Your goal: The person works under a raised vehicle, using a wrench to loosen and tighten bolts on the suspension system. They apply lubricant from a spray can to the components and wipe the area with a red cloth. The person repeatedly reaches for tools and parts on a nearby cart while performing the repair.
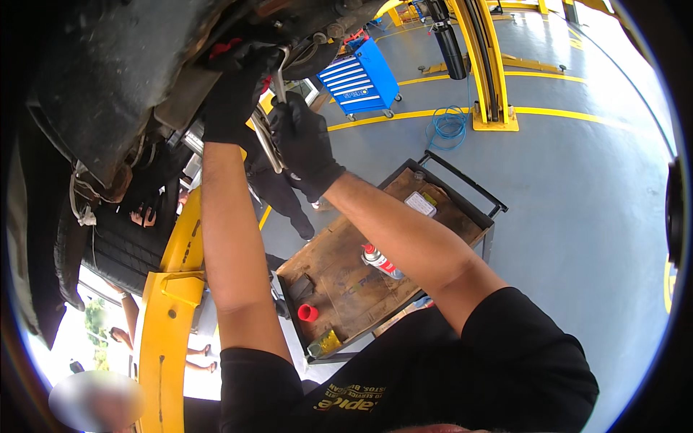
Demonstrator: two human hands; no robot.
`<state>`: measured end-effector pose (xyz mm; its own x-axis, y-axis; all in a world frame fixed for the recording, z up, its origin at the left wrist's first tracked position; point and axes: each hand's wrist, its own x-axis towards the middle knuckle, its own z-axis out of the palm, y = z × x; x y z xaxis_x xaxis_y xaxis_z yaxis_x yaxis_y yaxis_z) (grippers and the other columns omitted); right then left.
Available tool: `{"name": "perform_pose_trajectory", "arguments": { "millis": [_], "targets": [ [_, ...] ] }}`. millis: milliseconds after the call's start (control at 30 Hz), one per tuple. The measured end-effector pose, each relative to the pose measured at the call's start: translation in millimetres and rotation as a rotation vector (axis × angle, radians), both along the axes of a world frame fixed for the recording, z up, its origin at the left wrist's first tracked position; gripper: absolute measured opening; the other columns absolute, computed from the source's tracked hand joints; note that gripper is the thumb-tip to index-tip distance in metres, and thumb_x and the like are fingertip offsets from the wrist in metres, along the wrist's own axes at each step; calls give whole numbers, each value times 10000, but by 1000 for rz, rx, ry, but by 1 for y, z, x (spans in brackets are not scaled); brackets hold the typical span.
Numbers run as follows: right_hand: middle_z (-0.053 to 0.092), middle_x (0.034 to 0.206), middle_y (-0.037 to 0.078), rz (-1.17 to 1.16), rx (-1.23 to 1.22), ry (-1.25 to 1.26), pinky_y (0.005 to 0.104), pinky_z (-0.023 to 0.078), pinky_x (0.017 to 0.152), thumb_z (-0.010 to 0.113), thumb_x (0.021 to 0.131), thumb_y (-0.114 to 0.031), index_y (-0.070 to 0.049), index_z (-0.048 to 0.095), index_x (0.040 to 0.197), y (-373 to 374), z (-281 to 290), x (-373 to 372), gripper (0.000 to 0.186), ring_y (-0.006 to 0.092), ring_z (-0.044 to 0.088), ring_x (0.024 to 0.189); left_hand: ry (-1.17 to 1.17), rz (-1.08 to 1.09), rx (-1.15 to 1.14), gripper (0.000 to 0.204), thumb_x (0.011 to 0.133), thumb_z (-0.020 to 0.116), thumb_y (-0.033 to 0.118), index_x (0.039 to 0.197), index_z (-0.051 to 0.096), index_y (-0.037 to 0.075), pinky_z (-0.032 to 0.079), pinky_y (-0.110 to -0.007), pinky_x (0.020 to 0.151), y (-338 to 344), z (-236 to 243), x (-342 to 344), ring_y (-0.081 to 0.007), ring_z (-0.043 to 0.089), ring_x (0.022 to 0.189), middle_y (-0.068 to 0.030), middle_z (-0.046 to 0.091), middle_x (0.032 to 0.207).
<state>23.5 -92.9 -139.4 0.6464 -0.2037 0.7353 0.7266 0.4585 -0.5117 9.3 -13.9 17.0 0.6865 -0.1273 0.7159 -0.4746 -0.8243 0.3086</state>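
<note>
Head view, tilted upward: the dark, grimy underbody of a raised car (108, 79) fills the upper left, with a tyre (119, 245) hanging at its lower edge and a yellow lift arm (170, 310) running beneath it. Below the arms stands a wheeled workshop trolley (462, 198) with a worn wooden top, carrying a red-and-white spray can (380, 261) lying on its side, a small red cap (307, 312), a yellowish container (327, 343) at the near corner and a pale flat box (420, 203). Farther off on the grey floor are a second yellow lift post (485, 65), a blue tool cabinet (361, 78) and a coil of blue hose (447, 124).

Both of the person's arms reach up to one spot under the car. The left hand (229, 101), in a black glove, presses up against the underbody by a red fitting (225, 49); its fingers look curled around something there, but the glove and shadow hide what, so I cannot tell whether they grip it. The right hand (303, 141), also gloved, is closed firmly around the shaft of a chrome wrench (268, 133), whose upper end (280, 68) goes up to the same fitting.

As a judgement, the work is mid-way: the tool is seated and being turned on a fastener, nothing removed lies on the trolley beyond the small cap, and whether the fastener is coming loose or going tight cannot be read here.
</note>
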Motion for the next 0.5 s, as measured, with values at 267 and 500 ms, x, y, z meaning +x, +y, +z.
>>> {"name": "perform_pose_trajectory", "arguments": {
  "millis": [267,500],
  "targets": [
    [703,846,187,-135,-143,-258,493,542,694,683,1009,-135,-9,641,1099,-47,-9,-13,160,392,700,789,-82,122,210,273,994,694,132,1218,782,4,527,-295,945,-6,7,-31,-145,716,1018,-61,800,1134],
    [721,945,191,-331,-409,-709,436,582,724,750,972,-205,-26,716,1048,-120,10,31,197,325,737,837,-121,231,187,241,1024,697,149,1204,786,17,526,-289,922,-10,-5,-35,-106,698,1015,-44,788,1113]
  ]
}}
